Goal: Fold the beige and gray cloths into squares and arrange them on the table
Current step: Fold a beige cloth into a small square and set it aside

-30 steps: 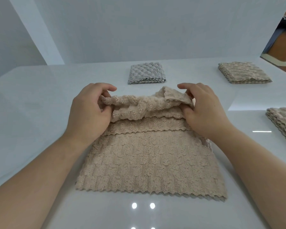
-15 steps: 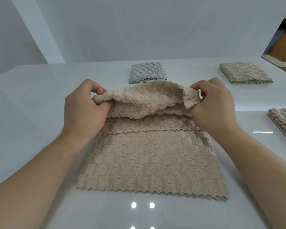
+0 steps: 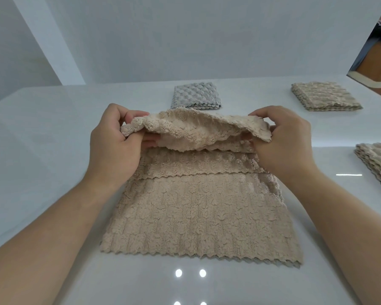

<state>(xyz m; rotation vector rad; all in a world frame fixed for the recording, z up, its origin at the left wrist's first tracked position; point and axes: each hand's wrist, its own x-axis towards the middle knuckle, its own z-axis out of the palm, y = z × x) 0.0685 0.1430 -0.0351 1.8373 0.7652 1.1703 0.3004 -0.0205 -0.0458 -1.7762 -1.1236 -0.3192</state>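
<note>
On my feed the left hand (image 3: pixel 114 142) is at the far left corner of the beige cloth (image 3: pixel 196 216). Its thumb is on top and its fingers are curled beneath, pinching that corner and holding it off the white table (image 3: pixel 42 139). From that hand the lifted far edge runs rightward as a sagging flap, raised above a folded band of the same cloth. Nearer me than both hands, the rest of the cloth lies flat on the table, its zigzag hem closest to the camera. Beyond the gap between the hands, farther up the table, a gray cloth (image 3: pixel 196 96) lies folded into a square, well apart from the beige one. The right hand (image 3: pixel 282 139) pinches the other far corner, fingers curled round the fabric. Beyond and to the right of that hand lies a folded beige square (image 3: pixel 323 97). Directly right of the hand, a stack of beige cloths (image 3: pixel 378 164) is cut off by the frame.
</note>
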